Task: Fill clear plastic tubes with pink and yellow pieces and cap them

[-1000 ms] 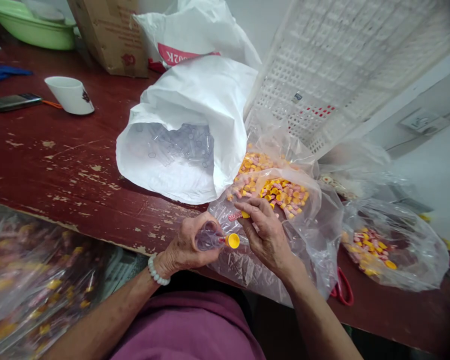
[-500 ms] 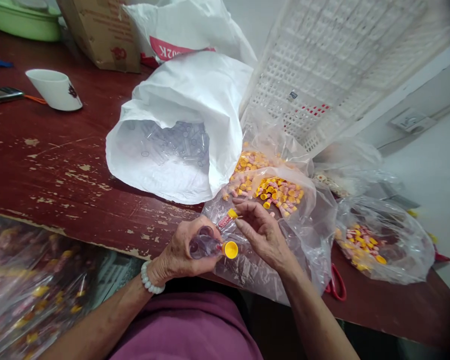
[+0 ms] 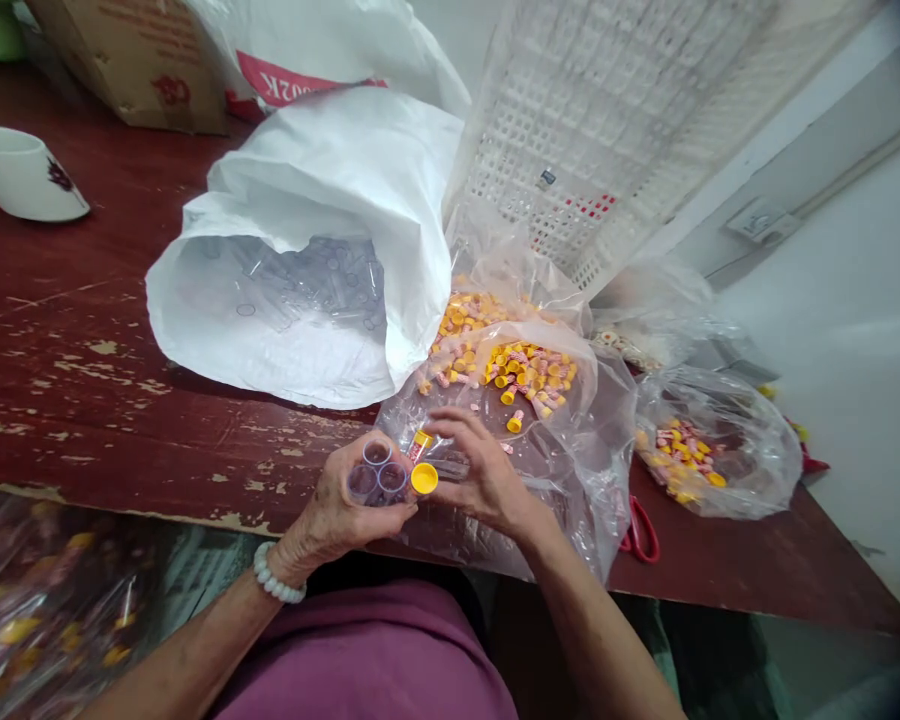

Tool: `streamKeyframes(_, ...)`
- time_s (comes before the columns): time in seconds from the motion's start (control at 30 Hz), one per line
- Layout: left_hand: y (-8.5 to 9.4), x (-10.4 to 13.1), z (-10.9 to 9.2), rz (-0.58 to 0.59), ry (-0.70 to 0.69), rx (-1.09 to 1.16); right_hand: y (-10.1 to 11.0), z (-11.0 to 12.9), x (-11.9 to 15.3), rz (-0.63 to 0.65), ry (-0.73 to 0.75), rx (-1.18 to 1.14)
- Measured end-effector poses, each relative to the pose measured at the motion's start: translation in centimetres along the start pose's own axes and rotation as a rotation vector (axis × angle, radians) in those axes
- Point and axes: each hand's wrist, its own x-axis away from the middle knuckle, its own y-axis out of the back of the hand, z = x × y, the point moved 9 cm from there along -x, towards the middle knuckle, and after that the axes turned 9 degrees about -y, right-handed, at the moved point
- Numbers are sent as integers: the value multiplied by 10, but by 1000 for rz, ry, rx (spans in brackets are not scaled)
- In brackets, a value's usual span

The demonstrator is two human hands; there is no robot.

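Several clear tubes (image 3: 377, 480) are bundled in my left hand (image 3: 345, 510), three of their round open ends facing up. A yellow cap (image 3: 424, 478) stands at the right side of the bundle, and a smaller yellow-capped piece with a red-and-white pattern (image 3: 420, 443) is just above it. My right hand (image 3: 476, 470) curls close beside these caps, its fingertips near or on them; whether it grips one is hidden. Behind lies a clear plastic bag (image 3: 600, 440) with many yellow-capped pieces (image 3: 529, 370). More clear tubes (image 3: 322, 280) lie inside the white sack (image 3: 270, 365).
At the right are another bag of capped pieces (image 3: 682, 455) and red scissors handles (image 3: 643, 530). A white basket (image 3: 570, 130) leans behind. A cup (image 3: 26, 175) and a cardboard box (image 3: 139, 70) stand left; a filled bag (image 3: 52, 610) is lower left.
The view has shifted, so the surroundings appear further left. My left hand has tilted the tubes so their open ends face me, and my right hand has come closer to the bundle.
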Motion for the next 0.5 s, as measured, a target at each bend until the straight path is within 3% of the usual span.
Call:
streamKeyframes(0.13,8,-4,-1,-49,-60,-165,48,-90,10,-227,-426,440)
streamKeyframes(0.2,8,-5,-5,-42,-119,-243,61,-131,18,-244,-646,687)
streamKeyframes(0.27,7,-5,-6,-19,-150,-275,60,-152,21,-191,-721,785)
streamKeyframes(0.37,4,-5,-5,-4,-159,-317,60,-140,18,-267,-668,657)
streamKeyframes(0.43,3,-5,-3,-2,-146,-342,63,-112,18,-357,-597,405)
streamKeyframes(0.5,1,-6,0,15,-118,-353,60,-72,14,-335,-467,109)
